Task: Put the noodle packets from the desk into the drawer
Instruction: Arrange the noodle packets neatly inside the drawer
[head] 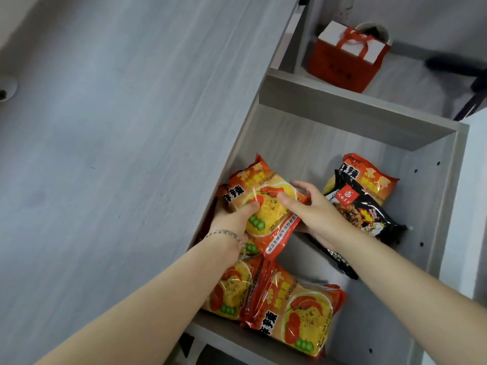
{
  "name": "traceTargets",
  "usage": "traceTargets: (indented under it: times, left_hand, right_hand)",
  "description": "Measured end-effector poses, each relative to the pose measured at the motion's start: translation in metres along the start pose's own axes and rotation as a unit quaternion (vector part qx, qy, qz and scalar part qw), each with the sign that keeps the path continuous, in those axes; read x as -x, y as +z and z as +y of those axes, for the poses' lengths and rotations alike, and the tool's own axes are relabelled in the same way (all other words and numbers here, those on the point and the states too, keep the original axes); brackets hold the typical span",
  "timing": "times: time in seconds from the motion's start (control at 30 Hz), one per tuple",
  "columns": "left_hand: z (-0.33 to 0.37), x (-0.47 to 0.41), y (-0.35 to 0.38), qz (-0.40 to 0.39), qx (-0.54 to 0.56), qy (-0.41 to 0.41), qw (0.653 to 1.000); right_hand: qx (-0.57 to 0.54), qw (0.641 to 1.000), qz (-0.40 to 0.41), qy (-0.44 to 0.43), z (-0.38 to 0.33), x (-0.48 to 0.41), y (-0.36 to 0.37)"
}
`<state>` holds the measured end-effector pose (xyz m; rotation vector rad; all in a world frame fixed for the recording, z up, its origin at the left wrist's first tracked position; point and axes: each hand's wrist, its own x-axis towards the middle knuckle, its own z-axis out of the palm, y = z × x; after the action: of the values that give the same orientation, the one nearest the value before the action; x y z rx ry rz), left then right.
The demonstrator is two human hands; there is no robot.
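- Grey wood-grain desk [105,127] fills the left of the view and shows no packets on the part in sight; the open drawer [434,206] sits to its right.
- Nearest in the drawer, two orange packets lie flat: one at the front [297,320], another [232,288] just beside it on the left, partly under the left forearm.
- Above those, both hands hold one orange packet [266,206] low over the drawer's left side. I cannot tell whether it already rests on the packets under it.
- Left hand [232,219], a bracelet [226,234] at the wrist, grips the packet's left edge, thumb pressed on its face.
- Right hand [311,209] is curled round the right edge, thumb on top, fingers wrapped behind.
- Farther right, a black packet [369,217] overlaps another orange one [369,177].
- Beyond the drawer, a red box [345,59] stands on a shelf.
- By my reckoning the task is nearly done: five packets are in or over the drawer, and only letting go of this one remains.
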<state>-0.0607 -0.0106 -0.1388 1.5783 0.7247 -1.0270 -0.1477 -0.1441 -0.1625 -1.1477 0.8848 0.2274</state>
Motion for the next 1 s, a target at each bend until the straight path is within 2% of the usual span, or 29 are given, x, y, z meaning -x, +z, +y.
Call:
traceTargets:
  times: [0.03,0.1,0.2,0.3,0.33,0.37,0.43,0.47,0.5,0.57,0.63,0.67,0.73,0.77,0.87,0.93,1.0]
  left_hand:
    - [-0.002,0.004,-0.003,0.002,-0.034,0.003,0.999]
    - [-0.003,0.01,-0.011,0.033,-0.157,0.011,0.987]
    - [0.0,0.023,-0.02,0.09,-0.365,0.1,0.921]
    - [-0.005,0.029,-0.022,0.044,-0.489,0.211,0.845]
    - [-0.006,0.028,-0.023,0.037,-0.524,0.255,0.812]
    - [-0.006,0.026,-0.023,0.031,-0.546,0.303,0.781]
    - [-0.005,0.018,-0.022,0.012,-0.578,0.368,0.728]
    - [-0.003,0.013,-0.021,-0.003,-0.6,0.378,0.705]
    - [0.0,0.009,-0.019,-0.013,-0.626,0.38,0.681]
    - [0.005,-0.002,-0.017,-0.022,-0.666,0.37,0.647]
    - [0.008,-0.01,-0.015,-0.025,-0.705,0.334,0.625]
    - [0.007,-0.012,-0.013,-0.021,-0.727,0.318,0.607]
    - [0.004,-0.017,-0.009,-0.004,-0.765,0.301,0.57]
    - [0.003,-0.018,-0.006,0.001,-0.776,0.289,0.561]
    - [0.001,-0.021,0.004,0.01,-0.803,0.26,0.536]
    - [0.0,-0.023,0.008,0.017,-0.82,0.243,0.517]
    - [-0.002,-0.025,0.009,0.021,-0.826,0.228,0.515]
  right_hand:
    - [0.0,1.0,0.0,-0.015,0.002,-0.002,0.004]
    - [0.066,0.996,0.01,-0.063,0.005,-0.008,0.01]
    - [0.184,0.976,-0.003,-0.116,0.009,-0.022,0.02]
    - [0.214,0.968,-0.054,-0.12,0.008,-0.029,0.032]
    - [0.264,0.955,-0.067,-0.121,0.008,-0.033,0.035]
    - [0.355,0.923,-0.075,-0.124,0.01,-0.038,0.035]
    - [0.534,0.836,-0.067,-0.112,0.009,-0.044,0.034]
    - [0.548,0.827,-0.069,-0.104,0.008,-0.045,0.034]
    - [0.511,0.848,-0.085,-0.108,0.008,-0.046,0.035]
    - [0.372,0.914,-0.114,-0.116,0.009,-0.045,0.039]
    - [0.241,0.963,-0.096,-0.069,0.01,-0.045,0.041]
    - [0.166,0.982,-0.082,-0.029,0.011,-0.043,0.04]
    - [0.035,0.998,-0.046,0.027,0.012,-0.041,0.041]
    - [0.018,0.999,-0.019,0.025,0.012,-0.04,0.039]
    - [0.165,0.98,0.083,-0.067,0.001,-0.024,0.023]
    - [0.28,0.939,0.137,-0.148,-0.008,-0.007,0.003]
    - [0.421,0.858,0.217,-0.2,-0.015,0.009,-0.019]
